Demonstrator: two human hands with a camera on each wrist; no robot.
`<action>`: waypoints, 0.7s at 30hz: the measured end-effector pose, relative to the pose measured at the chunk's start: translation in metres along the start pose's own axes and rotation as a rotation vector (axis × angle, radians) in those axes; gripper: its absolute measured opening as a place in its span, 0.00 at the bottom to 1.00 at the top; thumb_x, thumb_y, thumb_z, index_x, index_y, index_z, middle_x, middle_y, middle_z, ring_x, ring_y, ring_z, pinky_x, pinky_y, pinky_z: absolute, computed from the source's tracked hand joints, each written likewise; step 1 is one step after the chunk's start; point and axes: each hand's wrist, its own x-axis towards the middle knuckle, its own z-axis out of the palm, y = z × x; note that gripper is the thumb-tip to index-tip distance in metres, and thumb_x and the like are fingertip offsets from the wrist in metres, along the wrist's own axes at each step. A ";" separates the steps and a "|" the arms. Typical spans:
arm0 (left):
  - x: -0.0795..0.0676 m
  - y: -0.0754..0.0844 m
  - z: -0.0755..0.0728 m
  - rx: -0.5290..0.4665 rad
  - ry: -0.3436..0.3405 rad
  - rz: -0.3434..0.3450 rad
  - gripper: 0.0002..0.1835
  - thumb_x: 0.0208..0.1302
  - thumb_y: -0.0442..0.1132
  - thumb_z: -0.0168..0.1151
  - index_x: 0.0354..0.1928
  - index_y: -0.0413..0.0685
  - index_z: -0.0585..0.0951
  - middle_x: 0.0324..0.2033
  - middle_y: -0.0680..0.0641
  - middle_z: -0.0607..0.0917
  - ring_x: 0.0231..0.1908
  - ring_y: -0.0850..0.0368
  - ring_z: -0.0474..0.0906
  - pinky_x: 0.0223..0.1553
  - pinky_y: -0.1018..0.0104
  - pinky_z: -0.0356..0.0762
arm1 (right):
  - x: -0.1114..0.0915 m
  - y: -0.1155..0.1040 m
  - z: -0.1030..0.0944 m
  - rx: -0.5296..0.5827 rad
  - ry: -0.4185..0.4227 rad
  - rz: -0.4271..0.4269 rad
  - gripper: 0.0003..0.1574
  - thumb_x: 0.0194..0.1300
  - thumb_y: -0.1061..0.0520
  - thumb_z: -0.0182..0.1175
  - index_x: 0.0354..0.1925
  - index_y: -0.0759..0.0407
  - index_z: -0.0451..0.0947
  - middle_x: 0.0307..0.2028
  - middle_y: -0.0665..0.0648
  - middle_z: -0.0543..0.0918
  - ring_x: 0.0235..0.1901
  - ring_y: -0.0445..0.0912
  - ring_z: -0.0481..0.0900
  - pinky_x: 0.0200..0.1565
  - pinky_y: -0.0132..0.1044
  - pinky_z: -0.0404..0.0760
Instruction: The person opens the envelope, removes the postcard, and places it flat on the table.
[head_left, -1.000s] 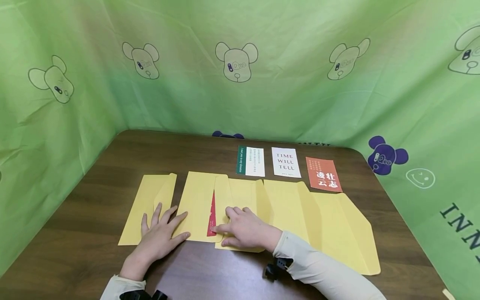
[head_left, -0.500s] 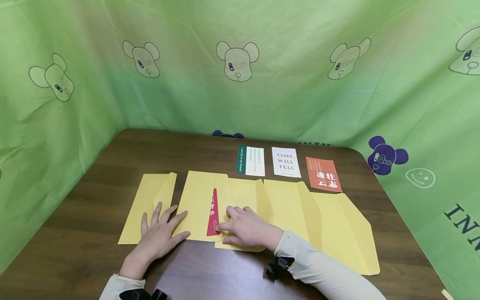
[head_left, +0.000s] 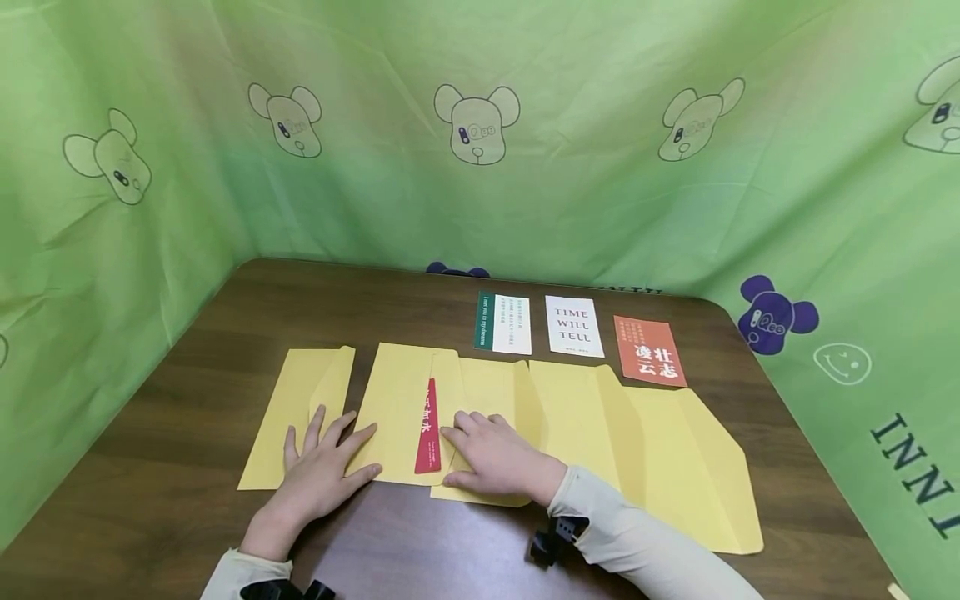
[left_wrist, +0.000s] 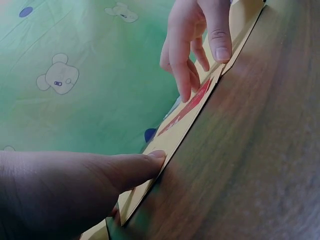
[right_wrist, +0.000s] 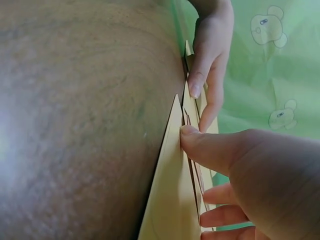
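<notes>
Lying on the dark wooden table (head_left: 150,475), left of the middle and toward the near edge, is a yellow envelope (head_left: 393,412). It is flat and smooth, with its flap on its right side, and a red card (head_left: 428,437) with white characters shows as a tapering strip beside this flap.

Five yellow envelopes make one row across the table: this one, the leftmost envelope (head_left: 281,408), and three others to the right. Three more cards lie near the far edge, toward the right far corner: a green-and-white card (head_left: 502,323), a white card (head_left: 574,327) and an orange-red card (head_left: 649,352).

The left hand (head_left: 318,475) is spread with straight fingers, resting over this envelope and the leftmost one. The right hand (head_left: 495,458) has relaxed fingers resting on the yellow paper, right of the red strip.

One second ago the right index finger touched the lower end of the red card, and the strip was narrower; now the finger is off it and more characters are visible. The left hand stayed in its place.
</notes>
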 end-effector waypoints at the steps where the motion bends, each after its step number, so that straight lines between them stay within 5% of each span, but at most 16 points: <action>1: 0.000 0.000 0.000 0.000 0.000 -0.002 0.31 0.65 0.56 0.64 0.67 0.53 0.76 0.69 0.40 0.67 0.73 0.30 0.41 0.62 0.23 0.31 | 0.000 0.000 0.000 0.003 -0.001 0.007 0.42 0.64 0.34 0.63 0.63 0.61 0.75 0.46 0.53 0.73 0.46 0.47 0.72 0.46 0.44 0.75; 21: 0.000 0.002 -0.001 0.012 -0.012 -0.011 0.31 0.65 0.58 0.63 0.67 0.55 0.76 0.69 0.41 0.67 0.73 0.30 0.42 0.61 0.23 0.32 | 0.001 -0.003 -0.001 0.194 0.012 0.038 0.37 0.65 0.40 0.63 0.63 0.62 0.77 0.48 0.53 0.73 0.51 0.49 0.69 0.51 0.45 0.70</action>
